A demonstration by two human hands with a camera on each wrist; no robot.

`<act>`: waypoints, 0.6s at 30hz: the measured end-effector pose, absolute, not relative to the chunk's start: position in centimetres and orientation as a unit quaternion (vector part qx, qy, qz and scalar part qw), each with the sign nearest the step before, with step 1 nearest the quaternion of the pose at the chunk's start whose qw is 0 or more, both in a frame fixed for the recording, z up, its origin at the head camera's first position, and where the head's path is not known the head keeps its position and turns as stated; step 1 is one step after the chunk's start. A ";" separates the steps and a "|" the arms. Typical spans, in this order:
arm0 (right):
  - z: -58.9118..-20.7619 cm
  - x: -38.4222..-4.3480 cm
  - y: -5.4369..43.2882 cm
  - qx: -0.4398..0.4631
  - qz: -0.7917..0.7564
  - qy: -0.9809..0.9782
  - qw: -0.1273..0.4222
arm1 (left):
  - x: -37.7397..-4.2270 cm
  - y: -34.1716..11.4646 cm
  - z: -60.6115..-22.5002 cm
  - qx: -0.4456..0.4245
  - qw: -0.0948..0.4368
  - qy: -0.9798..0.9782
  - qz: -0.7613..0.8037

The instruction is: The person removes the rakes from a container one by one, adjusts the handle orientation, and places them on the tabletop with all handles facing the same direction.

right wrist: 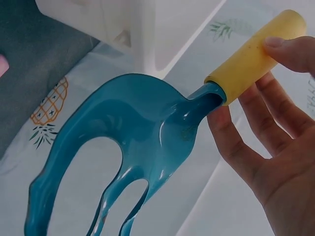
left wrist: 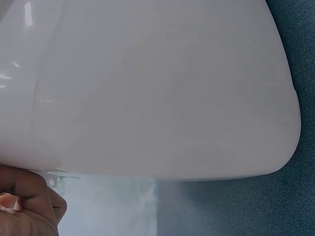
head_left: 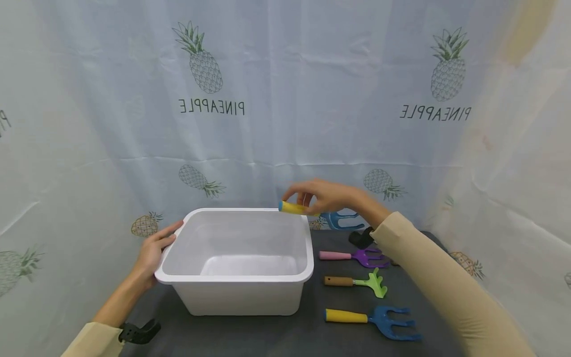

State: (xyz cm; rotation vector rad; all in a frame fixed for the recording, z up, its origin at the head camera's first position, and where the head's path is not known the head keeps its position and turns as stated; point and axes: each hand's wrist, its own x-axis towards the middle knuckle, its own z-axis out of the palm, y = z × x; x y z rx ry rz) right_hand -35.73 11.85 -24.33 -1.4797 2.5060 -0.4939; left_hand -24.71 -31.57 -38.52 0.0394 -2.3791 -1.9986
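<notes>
My right hand (head_left: 327, 196) pinches the yellow handle of a blue garden hand fork (right wrist: 142, 118) between thumb and fingers. It is held in the air by the back right corner of a white plastic basin (head_left: 236, 297), its curved prongs pointing right in the head view. At the basin's left side my left hand (head_left: 153, 253) grips the rim. The left wrist view shows the basin's smooth outer wall (left wrist: 167, 93) and curled fingers (left wrist: 29, 196) at its edge. No objects are visible inside the basin.
Right of the basin, on the dark table (head_left: 232, 337), lie a purple hand fork with a pink handle (head_left: 334, 255), a small green rake with a brown handle (head_left: 372, 282) and another blue hand fork (head_left: 388, 322). A pineapple-print curtain (head_left: 285, 99) hangs behind.
</notes>
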 end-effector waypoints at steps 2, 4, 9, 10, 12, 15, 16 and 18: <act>-24.4 -35.7 12.3 -0.496 -0.165 0.847 0.095 | -24.7 -31.6 -38.5 0.017 0.017 -0.767 -0.641; -24.4 -35.6 12.8 -0.493 -0.165 0.849 0.096 | -24.7 -31.6 -38.6 0.019 0.018 -0.769 -0.638; -24.6 -35.4 14.1 -0.481 -0.164 0.856 0.097 | -24.7 -31.6 -38.6 0.020 0.019 -0.773 -0.634; -24.6 -35.3 14.3 -0.478 -0.165 0.857 0.098 | -24.7 -31.6 -38.6 0.020 0.018 -0.773 -0.634; -24.8 -35.2 14.8 -0.470 -0.165 0.861 0.101 | -24.7 -31.6 -38.6 0.020 0.018 -0.773 -0.634; -25.1 -35.2 15.5 -0.462 -0.167 0.865 0.101 | -24.7 -31.6 -38.6 0.020 0.017 -0.771 -0.636; -25.2 -35.1 15.8 -0.457 -0.167 0.868 0.100 | -24.7 -31.6 -38.6 0.020 0.016 -0.772 -0.636; -25.3 -35.1 16.3 -0.452 -0.165 0.871 0.098 | -24.7 -31.6 -38.6 0.018 0.017 -0.772 -0.635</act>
